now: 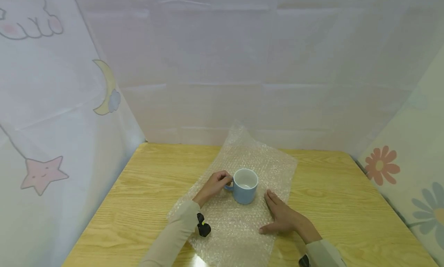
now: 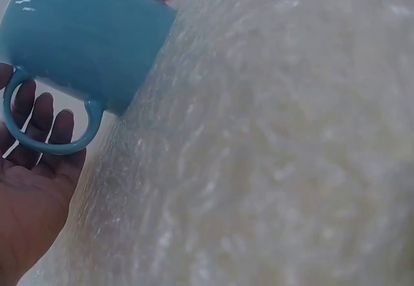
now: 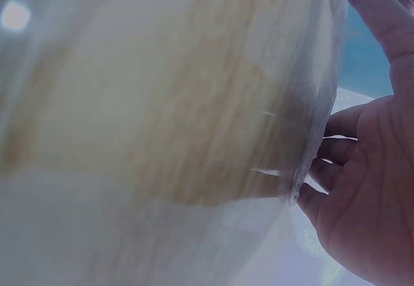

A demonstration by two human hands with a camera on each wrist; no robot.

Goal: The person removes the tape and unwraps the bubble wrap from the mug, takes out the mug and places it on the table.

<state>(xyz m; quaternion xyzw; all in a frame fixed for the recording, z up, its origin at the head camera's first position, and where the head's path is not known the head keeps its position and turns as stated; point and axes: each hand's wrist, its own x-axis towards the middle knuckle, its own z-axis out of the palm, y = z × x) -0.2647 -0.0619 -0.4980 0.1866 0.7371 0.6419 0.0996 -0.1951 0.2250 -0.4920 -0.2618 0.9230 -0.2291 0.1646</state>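
A blue mug (image 1: 244, 192) with a white inside stands upright on a sheet of bubble wrap (image 1: 239, 228). My left hand (image 1: 215, 186) is at the mug's left side, thumb and fingers pinching the handle (image 1: 229, 188). In the left wrist view, the fingers of that left hand (image 2: 39, 163) show behind the handle loop, and the mug (image 2: 90, 33) looms large. My right hand (image 1: 282, 215) rests on the right edge of the wrap with fingers straight and thumb spread, apart from the mug. The right wrist view shows the right hand (image 3: 369, 169) against the wrap's edge.
The wrap lies over a wooden table (image 1: 145, 190), its far end reaching the pale cloth wall (image 1: 256, 66) at the back. Patterned cloths (image 1: 62, 124) hang along the sides. Dark wrist devices (image 1: 203, 228) sit at both sleeves.
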